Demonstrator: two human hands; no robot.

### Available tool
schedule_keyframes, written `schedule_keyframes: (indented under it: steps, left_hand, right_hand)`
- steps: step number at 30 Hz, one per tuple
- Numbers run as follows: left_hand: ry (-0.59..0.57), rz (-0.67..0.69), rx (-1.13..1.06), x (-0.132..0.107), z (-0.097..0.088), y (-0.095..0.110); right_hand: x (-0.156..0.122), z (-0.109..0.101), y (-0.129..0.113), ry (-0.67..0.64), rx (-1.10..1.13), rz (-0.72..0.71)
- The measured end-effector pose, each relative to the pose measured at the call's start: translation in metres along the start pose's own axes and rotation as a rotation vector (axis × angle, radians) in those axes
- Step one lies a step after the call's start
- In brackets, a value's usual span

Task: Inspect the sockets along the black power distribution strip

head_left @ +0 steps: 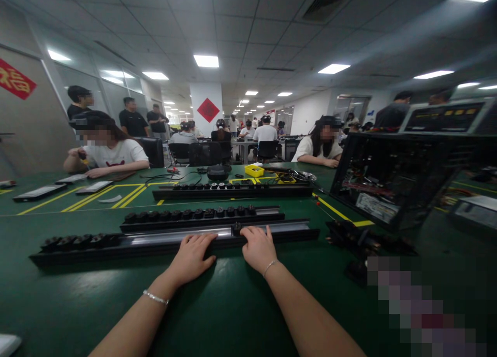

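Note:
A long black rail with a shiny channel lies across the table in front of me. My left hand rests on its middle, fingers stretched over the channel and thumb along the front edge. To its right, my right hand has its fingers bent at a small black block in the channel, partly covering it. Several black knobbed parts sit in a row at the rail's left end. Just behind is a second black rail, with similar parts along most of its length.
A third rail lies farther back. An opened computer case stands at the right, near dark loose parts. Beyond are a yellow tray and cables. Flat devices lie at the left. Two people sit across the green table.

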State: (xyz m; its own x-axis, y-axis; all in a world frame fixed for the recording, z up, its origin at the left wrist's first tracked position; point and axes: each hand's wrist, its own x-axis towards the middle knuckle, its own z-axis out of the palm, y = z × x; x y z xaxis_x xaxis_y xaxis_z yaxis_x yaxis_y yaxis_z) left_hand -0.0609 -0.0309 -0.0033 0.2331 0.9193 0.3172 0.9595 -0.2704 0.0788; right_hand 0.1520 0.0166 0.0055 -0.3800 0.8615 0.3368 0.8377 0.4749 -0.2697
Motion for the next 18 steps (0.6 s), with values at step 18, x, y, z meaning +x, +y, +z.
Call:
schedule_keyframes:
  steps: [18]
  left_hand:
    - [-0.006, 0.003, 0.007, -0.0008, -0.0013, -0.0015]
  right_hand:
    - [-0.0009, -0.0055, 0.0061, 0.019, 0.071, 0.013]
